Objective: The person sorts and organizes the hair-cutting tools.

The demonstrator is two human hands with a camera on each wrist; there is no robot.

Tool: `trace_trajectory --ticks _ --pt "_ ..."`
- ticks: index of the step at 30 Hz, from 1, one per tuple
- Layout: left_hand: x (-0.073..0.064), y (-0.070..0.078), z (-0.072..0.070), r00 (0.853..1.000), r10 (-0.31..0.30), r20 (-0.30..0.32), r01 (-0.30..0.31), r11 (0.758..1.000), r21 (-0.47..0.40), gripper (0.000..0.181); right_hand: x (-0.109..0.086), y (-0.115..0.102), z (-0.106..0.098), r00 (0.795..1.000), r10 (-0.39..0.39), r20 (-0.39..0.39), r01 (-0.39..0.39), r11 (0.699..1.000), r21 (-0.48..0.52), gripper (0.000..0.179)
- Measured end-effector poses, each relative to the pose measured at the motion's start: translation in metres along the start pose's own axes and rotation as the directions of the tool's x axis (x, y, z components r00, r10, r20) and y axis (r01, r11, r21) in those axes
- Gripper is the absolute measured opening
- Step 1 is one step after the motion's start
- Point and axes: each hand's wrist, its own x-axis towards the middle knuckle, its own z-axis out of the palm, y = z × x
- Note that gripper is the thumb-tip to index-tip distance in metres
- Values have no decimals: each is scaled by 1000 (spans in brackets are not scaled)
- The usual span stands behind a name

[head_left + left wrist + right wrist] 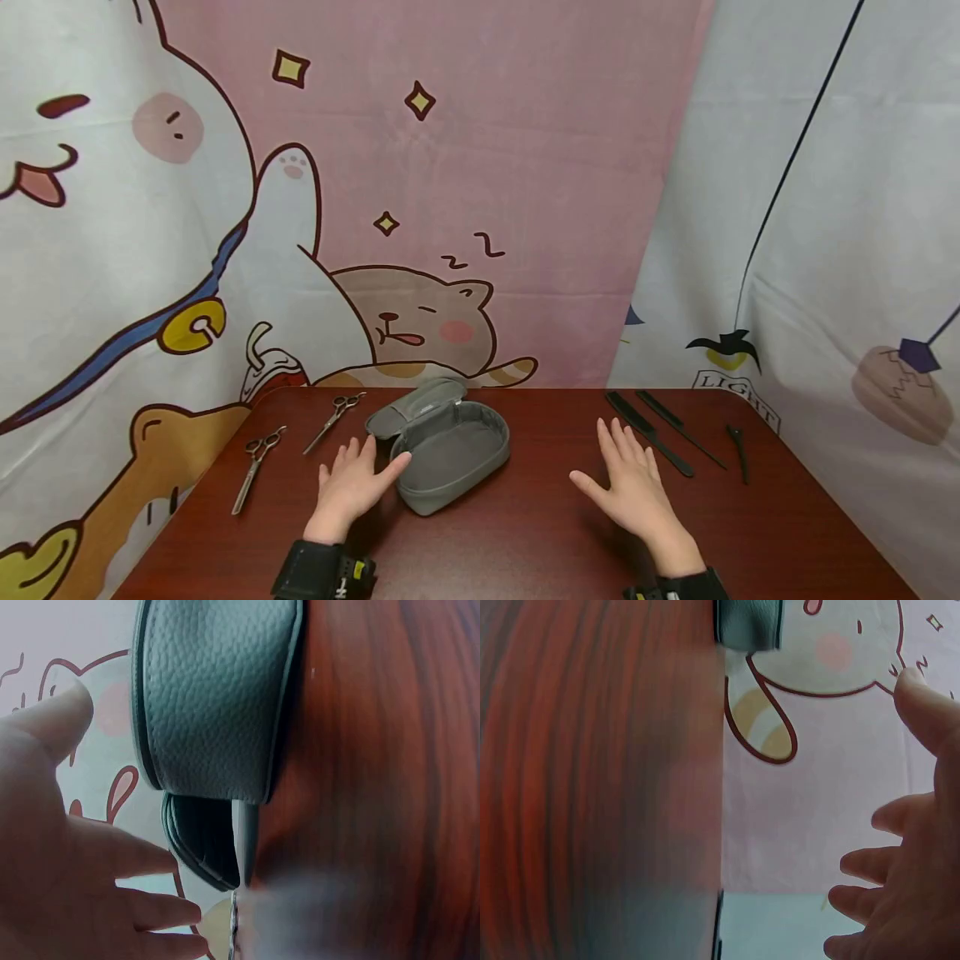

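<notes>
An unzipped grey-green case (457, 483) sits on the table with its lid (420, 408) folded back to the upper left; its inside shows no contents. My left hand (352, 483) hovers beside the case's left side, fingers spread, holding nothing. In the left wrist view the pebbled wall of the case (217, 697) is close to that hand. My right hand (633, 492) is held above the table right of the case, fingers spread and nothing in them. It is nearest to a wide dark comb (648, 433).
Two pairs of silver scissors (258, 467) (335, 421) lie at the left. Beside the wide comb lies a thin-tailed comb (678, 427), and farther right a small black clip (738, 454). A printed cloth (570, 208) hangs behind the brown table (517, 558).
</notes>
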Motion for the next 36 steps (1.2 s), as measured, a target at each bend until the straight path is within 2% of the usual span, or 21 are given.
trace_trajectory --ticks 8,14,21,30,36 --pt "2 3 6 1000 -1 -23 0 999 -34 101 10 -15 16 1000 -9 -7 9 998 61 98" --pt "2 6 9 996 -17 -83 14 999 -39 92 15 -20 24 999 4 38 -8 995 102 95" --pt "2 9 10 985 8 -174 -19 998 -61 67 23 -27 32 998 -17 62 9 992 126 93" --pt "0 11 12 987 14 -161 -26 997 -73 38 32 -39 35 997 -37 73 26 988 151 91" --pt "-2 12 15 976 49 -210 -75 991 -114 14 40 -47 35 996 -53 74 39 983 178 92"
